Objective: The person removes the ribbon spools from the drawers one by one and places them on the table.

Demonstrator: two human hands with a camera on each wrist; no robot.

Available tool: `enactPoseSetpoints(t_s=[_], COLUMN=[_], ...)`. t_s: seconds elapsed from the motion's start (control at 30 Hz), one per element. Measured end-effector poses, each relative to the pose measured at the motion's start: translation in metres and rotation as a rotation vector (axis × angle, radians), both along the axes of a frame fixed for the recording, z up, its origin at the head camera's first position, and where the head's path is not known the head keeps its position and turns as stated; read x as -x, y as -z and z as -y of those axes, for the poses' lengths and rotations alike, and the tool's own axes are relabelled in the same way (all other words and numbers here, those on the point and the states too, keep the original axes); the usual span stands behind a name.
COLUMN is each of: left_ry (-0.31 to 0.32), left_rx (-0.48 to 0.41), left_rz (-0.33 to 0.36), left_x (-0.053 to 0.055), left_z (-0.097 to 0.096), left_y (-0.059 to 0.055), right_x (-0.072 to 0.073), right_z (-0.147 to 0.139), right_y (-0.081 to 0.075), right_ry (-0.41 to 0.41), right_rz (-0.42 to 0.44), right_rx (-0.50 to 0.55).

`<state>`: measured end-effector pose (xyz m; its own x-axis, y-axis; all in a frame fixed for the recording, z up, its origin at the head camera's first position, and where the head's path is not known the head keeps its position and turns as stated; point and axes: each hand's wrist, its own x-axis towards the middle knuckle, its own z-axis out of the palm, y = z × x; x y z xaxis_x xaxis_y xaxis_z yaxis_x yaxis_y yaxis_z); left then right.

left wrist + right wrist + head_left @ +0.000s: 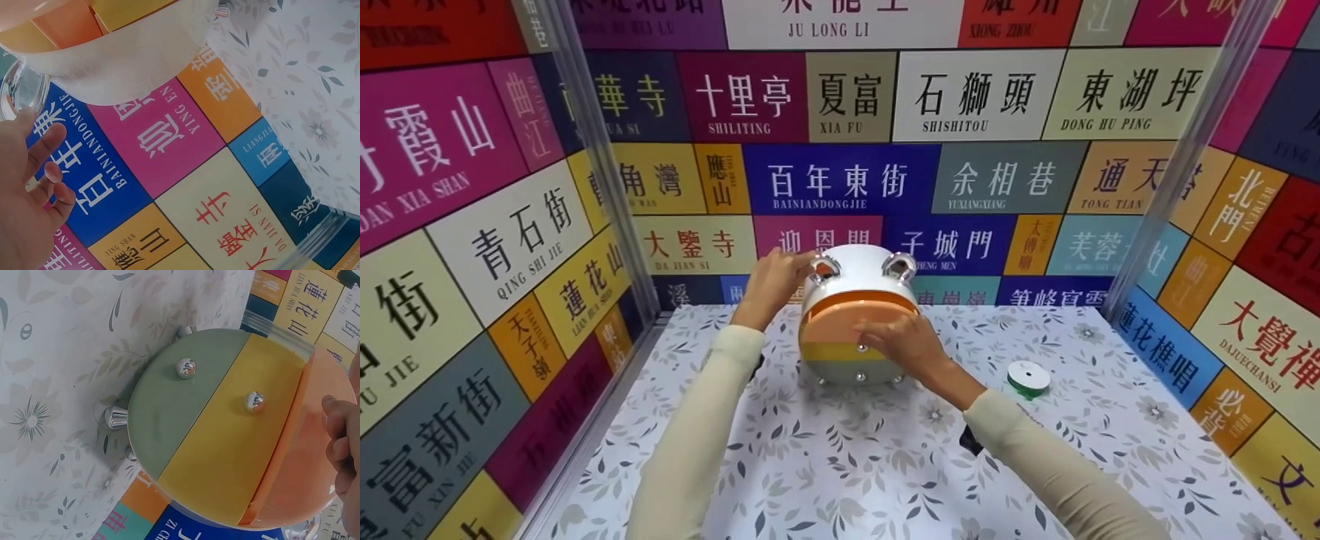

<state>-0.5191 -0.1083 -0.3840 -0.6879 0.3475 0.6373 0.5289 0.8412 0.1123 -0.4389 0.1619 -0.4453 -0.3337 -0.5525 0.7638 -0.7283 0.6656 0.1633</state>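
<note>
A round white box (862,268) with two silver ring ears and silver ball feet stands on the flowered cloth. Its front has an orange, a yellow and a green drawer with silver ball knobs. My right hand (904,343) pinches at the orange drawer (315,450), whose knob is hidden by the fingers; this drawer stands out a little from the yellow drawer (233,439). The fingers of my left hand (776,281) hold the left ring ear (21,93) at the box's top. Coloured pieces show inside the box top in the left wrist view.
A small white-faced roll with a green edge (1027,379) lies on the tablecloth (840,465) right of the box. Walls of coloured sign panels (840,176) enclose the back and both sides, with clear strips along the corners.
</note>
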Motion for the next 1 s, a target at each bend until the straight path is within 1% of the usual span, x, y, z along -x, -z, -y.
enactPoseSetpoints(t_s=[0.1,0.2,0.3,0.4,0.5,0.67,0.8,0.9,1.0], left_ry=[-0.005,-0.021,-0.043,-0.045,-0.048,-0.064,-0.076,-0.08,-0.076], left_rx=[-0.008,0.005,0.02,0.017,0.027,0.047,0.02,0.008,0.017], left_rz=[0.005,0.012,0.033,0.047,0.044,0.044,0.062,0.065,0.057], left_x=[0.0,0.0,0.001,0.002,0.002,0.002,0.002,0.002,0.002], left_z=[0.0,0.0,0.0,0.0,0.0,-0.002,-0.002,-0.001,0.0], left_y=[0.001,0.002,0.002,0.001,0.0,-0.001,-0.001,0.001,0.003], right_x=[0.006,0.01,0.014,0.018,0.021,0.026,0.028,0.03,0.03], right_z=[0.001,0.001,0.001,0.002,0.004,0.004,0.005,0.005,0.007], right_y=[0.001,0.003,0.003,0.004,0.004,0.004,0.003,0.003,0.004], right_ry=[0.001,0.01,0.017,0.016,0.006,0.033,0.054,0.065,0.072], right_rz=[0.014,0.031,0.038,0.028,0.027,0.035,0.046,0.072,0.111], right_rx=[0.025,0.031,0.032,0.048,0.073,0.083,0.088,0.09,0.088])
